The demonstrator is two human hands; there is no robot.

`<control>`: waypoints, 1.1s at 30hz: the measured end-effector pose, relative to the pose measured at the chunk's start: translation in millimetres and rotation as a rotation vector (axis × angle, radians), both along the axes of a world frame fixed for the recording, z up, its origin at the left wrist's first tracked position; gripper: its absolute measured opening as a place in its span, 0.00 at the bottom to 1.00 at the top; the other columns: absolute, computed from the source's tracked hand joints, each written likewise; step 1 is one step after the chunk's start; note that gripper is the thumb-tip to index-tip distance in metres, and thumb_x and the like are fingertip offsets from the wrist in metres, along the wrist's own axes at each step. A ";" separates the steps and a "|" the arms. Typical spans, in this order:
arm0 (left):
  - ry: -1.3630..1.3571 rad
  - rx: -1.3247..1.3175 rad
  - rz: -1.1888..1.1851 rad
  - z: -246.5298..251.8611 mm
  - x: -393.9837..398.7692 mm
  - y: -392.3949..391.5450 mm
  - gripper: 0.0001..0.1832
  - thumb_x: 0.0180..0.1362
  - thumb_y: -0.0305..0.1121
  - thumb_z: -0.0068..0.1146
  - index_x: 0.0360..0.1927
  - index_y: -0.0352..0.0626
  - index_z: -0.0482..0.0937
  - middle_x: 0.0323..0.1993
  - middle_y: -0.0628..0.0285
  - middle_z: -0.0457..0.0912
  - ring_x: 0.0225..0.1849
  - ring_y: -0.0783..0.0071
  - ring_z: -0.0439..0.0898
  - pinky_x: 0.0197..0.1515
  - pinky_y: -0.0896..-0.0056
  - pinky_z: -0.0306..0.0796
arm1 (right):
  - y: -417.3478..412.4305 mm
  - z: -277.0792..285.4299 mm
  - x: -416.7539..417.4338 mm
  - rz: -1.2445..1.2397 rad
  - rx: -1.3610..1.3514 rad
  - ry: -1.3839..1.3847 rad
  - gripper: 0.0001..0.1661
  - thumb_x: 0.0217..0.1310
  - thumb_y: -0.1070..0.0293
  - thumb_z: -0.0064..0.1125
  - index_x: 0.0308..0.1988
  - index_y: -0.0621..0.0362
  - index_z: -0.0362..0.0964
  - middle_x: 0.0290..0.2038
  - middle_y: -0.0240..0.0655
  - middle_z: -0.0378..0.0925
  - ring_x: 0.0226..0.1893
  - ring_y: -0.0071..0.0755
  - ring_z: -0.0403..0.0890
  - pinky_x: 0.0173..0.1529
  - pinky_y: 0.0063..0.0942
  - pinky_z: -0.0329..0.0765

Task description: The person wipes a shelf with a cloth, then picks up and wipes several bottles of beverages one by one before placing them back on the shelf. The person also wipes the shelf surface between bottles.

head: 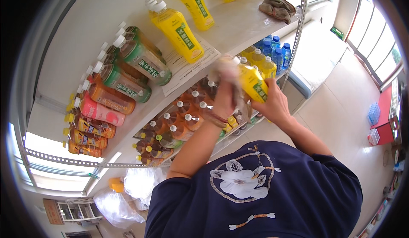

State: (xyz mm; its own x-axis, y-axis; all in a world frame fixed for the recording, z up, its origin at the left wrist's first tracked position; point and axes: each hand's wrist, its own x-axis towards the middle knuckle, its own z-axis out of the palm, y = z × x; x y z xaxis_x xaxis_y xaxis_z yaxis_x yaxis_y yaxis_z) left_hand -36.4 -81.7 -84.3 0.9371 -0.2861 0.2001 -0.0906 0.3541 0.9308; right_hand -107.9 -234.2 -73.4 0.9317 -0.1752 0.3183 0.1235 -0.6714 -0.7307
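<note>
My right hand (273,102) grips the lower end of a yellow drink bottle (252,81) with a green label, held tilted in front of the shelves. At the bottle's cap end is my left hand (226,95), blurred by motion, with a light cloth (245,110) in it; part of the cloth hangs down between the two hands. Behind them, on the upper shelf board (236,23), a yellow bottle (183,35) of the same kind stands on a printed sheet of paper (188,73). Another yellow bottle (196,7) is farther back.
Green-labelled tea bottles (145,60), a pink bottle (102,110) and several orange bottles (91,126) line the upper shelf. A crumpled brown cloth (277,8) lies near the perforated metal post (298,23). More bottles (182,127) fill the shelf below. A white-topped chest (316,55) stands beyond.
</note>
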 end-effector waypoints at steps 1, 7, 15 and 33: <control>0.138 -0.210 0.050 16.6 -10.2 -19.1 0.23 0.53 0.39 0.59 0.49 0.39 0.70 0.43 0.63 0.76 0.43 0.72 0.74 0.44 0.74 0.70 | 4.0 -3.2 2.6 0.009 -0.051 -0.049 0.34 0.37 0.60 0.64 0.44 0.63 0.59 0.36 0.52 0.72 0.39 0.53 0.75 0.42 0.41 0.72; 0.151 -0.136 -0.065 37.6 4.9 0.0 0.23 0.49 0.29 0.57 0.51 0.37 0.70 0.45 0.61 0.76 0.44 0.75 0.76 0.47 0.74 0.71 | 11.2 -0.3 1.4 0.252 -0.053 -0.011 0.37 0.37 0.60 0.65 0.46 0.63 0.56 0.34 0.53 0.72 0.37 0.56 0.75 0.40 0.42 0.71; 0.108 -0.295 -0.347 37.0 8.9 23.6 0.23 0.47 0.28 0.54 0.50 0.38 0.71 0.45 0.61 0.76 0.46 0.71 0.76 0.52 0.72 0.69 | -17.9 19.8 24.8 0.788 0.212 0.160 0.48 0.41 0.58 0.65 0.58 0.66 0.50 0.46 0.46 0.71 0.48 0.41 0.74 0.52 0.29 0.69; -0.198 -0.069 0.124 6.1 13.2 38.8 0.28 0.64 0.54 0.32 0.58 0.43 0.60 0.53 0.58 0.69 0.53 0.62 0.71 0.55 0.60 0.67 | -17.2 78.7 35.1 0.531 0.137 0.010 0.36 0.39 0.54 0.66 0.46 0.63 0.63 0.37 0.48 0.75 0.40 0.40 0.78 0.44 0.32 0.72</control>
State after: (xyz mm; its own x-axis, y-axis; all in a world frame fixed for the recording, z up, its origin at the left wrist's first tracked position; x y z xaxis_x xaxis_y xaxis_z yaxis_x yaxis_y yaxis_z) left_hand -23.2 -43.0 -78.2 0.9049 -0.1506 0.3981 -0.3152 0.3912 0.8646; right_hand -72.8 -251.4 5.3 0.9063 0.2803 0.3164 0.4119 -0.4173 -0.8101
